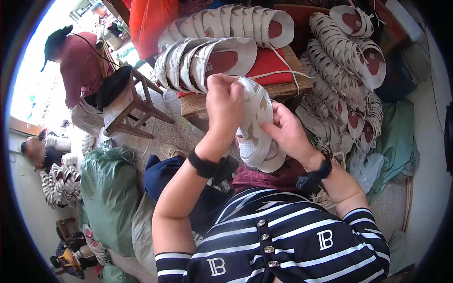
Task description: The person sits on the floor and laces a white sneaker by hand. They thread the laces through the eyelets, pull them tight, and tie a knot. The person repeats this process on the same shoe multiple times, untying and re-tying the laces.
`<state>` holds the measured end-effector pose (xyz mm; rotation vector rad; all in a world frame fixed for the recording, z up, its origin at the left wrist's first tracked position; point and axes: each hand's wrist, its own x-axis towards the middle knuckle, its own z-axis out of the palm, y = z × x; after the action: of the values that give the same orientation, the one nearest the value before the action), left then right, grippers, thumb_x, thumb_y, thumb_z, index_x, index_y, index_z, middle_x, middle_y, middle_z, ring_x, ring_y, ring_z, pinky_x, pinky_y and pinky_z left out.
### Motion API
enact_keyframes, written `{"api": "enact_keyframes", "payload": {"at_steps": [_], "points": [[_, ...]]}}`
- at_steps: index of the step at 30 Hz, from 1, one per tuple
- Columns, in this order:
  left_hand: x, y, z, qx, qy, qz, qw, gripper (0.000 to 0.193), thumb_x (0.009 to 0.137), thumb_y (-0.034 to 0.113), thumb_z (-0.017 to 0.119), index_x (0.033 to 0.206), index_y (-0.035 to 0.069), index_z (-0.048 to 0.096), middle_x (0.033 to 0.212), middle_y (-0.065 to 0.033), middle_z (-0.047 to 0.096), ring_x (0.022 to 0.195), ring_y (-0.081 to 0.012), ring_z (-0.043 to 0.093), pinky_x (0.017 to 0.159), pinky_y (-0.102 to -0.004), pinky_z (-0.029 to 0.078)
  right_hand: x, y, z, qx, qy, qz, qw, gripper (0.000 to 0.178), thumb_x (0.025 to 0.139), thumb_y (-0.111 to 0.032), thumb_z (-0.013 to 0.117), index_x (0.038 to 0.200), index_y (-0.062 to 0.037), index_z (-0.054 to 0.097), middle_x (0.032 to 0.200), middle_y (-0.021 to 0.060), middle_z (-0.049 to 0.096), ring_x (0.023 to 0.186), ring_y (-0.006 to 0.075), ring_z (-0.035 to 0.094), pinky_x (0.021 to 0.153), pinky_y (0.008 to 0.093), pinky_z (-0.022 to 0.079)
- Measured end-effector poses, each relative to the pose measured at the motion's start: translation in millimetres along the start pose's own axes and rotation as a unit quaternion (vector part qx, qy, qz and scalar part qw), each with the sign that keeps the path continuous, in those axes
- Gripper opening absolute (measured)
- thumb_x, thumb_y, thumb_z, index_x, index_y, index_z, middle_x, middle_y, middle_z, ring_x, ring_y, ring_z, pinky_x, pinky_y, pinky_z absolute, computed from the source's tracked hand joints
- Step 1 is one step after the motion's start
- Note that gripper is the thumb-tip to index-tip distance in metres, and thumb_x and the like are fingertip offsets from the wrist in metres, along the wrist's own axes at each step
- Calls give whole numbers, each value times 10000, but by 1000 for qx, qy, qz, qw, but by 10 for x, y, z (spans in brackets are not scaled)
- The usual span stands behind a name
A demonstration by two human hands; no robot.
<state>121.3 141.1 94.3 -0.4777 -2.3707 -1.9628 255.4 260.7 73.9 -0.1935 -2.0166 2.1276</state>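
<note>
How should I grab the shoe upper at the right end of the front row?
Probably by the pale right rim of that shoe upper, coming from the right. The rim sticks out past the maroon lining, so fingers could pinch it; the left side is nested against the next uppers.

The person wears a black shirt (292, 236) crossed by white stripes that curve over the chest. A dark placket (259, 234) runs down the middle, set with four round, silvery buttons (268, 249) that look embossed. White letter-shaped emblems mark both sides, a left emblem (217, 267) and a right emblem (325, 240). Both short sleeves (365, 226) are striped too. A black left wristband (203, 165) and right wristband (323, 170) each have a dark, blocky piece beside them.
</note>
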Motion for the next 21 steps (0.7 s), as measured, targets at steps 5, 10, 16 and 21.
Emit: {"api": "enact_keyframes", "payload": {"at_steps": [5, 10, 16, 21], "points": [[-142, 42, -118, -37, -60, 36, 997, 243, 963, 132, 630, 1159, 2, 567, 943, -117, 650, 837, -198, 646, 730, -343, 539, 249, -126, -339, 202, -8, 205, 958, 340, 986, -115, 600, 1265, 75, 559, 1190, 143, 662, 1066, 206, 667, 931, 361, 545], [-216, -466, -226, 38, -46, 79, 995, 378, 946, 188, 678, 1246, -6, 555, 1169, -134, 603, 1098, -207, 573, 944, -358, 468, 192, 24, -538, 181, 2, 197, 964, 352, 997, -163, 613, 1273, 49, 559, 1174, 119, 663, 1036, 190, 673, 909, 351, 551], [-352, -615, -138, 13, -144, 79, 986, 657, 929, 223, 713, 1467, 9, 402, 1363, -161, 532, 1227, -199, 543, 1030, -331, 452, 16, 53, -585, 124, -13, 225, 966, 393, 981, -203, 665, 1288, 6, 538, 1121, 75, 661, 946, 139, 675, 800, 313, 573], [-521, -707, -174, -74, -215, 7, 974, 789, 909, 187, 692, 1558, 47, 266, 1426, -164, 482, 1301, -245, 497, 1086, -364, 416, 3, 363, -805, -49, 38, 162, 985, 405, 977, -165, 656, 1310, 11, 507, 1077, 56, 639, 885, 117, 638, 747, 276, 540]]}}
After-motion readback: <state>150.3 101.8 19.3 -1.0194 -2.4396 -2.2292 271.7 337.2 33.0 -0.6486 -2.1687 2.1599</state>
